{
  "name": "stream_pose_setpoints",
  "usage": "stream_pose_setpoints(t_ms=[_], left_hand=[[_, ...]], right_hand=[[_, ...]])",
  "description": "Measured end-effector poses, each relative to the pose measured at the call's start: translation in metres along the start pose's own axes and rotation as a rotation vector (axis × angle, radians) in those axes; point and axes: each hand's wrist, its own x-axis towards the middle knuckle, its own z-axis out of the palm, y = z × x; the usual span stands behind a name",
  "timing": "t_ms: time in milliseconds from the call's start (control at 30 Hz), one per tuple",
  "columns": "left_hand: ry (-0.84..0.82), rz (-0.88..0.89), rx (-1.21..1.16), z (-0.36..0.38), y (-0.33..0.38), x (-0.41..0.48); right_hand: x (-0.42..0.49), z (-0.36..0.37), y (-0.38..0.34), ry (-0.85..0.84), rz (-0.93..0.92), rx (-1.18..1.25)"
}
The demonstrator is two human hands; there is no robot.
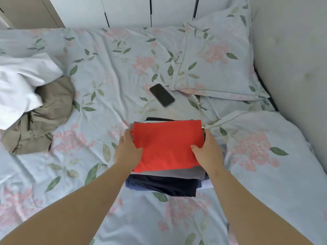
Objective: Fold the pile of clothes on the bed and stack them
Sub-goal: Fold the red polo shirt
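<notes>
A folded red garment (166, 144) lies on top of a stack of folded clothes (164, 183) in the middle of the bed; grey, navy and blue layers show beneath it. My left hand (128, 149) holds the red garment's left edge, thumb on top and fingers down the side. On the right edge my right hand (207, 151) grips it the same way. At the far left lie an unfolded white garment (19, 85) and a crumpled beige garment (44, 114).
A black phone (161, 95) lies on the floral bedcover (106, 71) behind the stack. A floral pillow (215, 57) sits at the back right, another pillow (261, 147) right of the stack. White wardrobe doors (127, 11) stand behind the bed.
</notes>
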Motion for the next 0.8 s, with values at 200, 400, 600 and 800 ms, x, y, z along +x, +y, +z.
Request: stream_pose_setpoints(t_ms=[200, 400, 600, 800], left_hand=[[0.149, 0.548, 0.470, 0.056, 0.013, 0.013], [0.164, 0.603, 0.541, 0.092, -0.002, 0.030], [0.165, 0.607, 0.544, 0.102, -0.008, 0.038], [0.067, 0.570, 0.552, 0.087, -0.003, 0.030]], right_hand=[[0.014, 0.051, -0.002, 0.306, -0.413, -0.547], [0.040, 0.074, 0.042, 0.245, -0.354, -0.523], [0.045, 0.082, 0.053, 0.268, -0.349, -0.466], [0.031, 0.075, 0.035, 0.221, -0.299, -0.530]])
